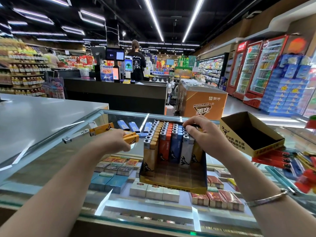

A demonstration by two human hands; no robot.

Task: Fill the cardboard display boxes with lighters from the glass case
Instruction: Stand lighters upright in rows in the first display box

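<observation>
**Both hands at the lighter box**

Nearest the cam: glass case (51, 161) top, cigarette packs (153, 191) visible under the glass.

Left → right:

- White lighter (76, 135) lies flat on the glass far left, w/ an orange lighter (101, 129) just beside it.
- Left hand (113, 142) is curled around a few orange lighters (131, 138), their ends sticking out toward the box.
- Three blue lighters (134, 127) lie loose on the glass behind that hand.
- Centre: display box (172, 182) sits on the case, front open, rows of upright lighters (171, 142) in orange, red, blue, white. Front part of box floor is bare.
- Right hand (203, 130) rests on the tops of the right-side rows, fingers bent, pressing down; can't tell if it pinches any.
- Bracelet (266, 199) on right wrist.
- Empty box (251, 132) tilted at right, near red lighters (271, 159) piled below it.
</observation>
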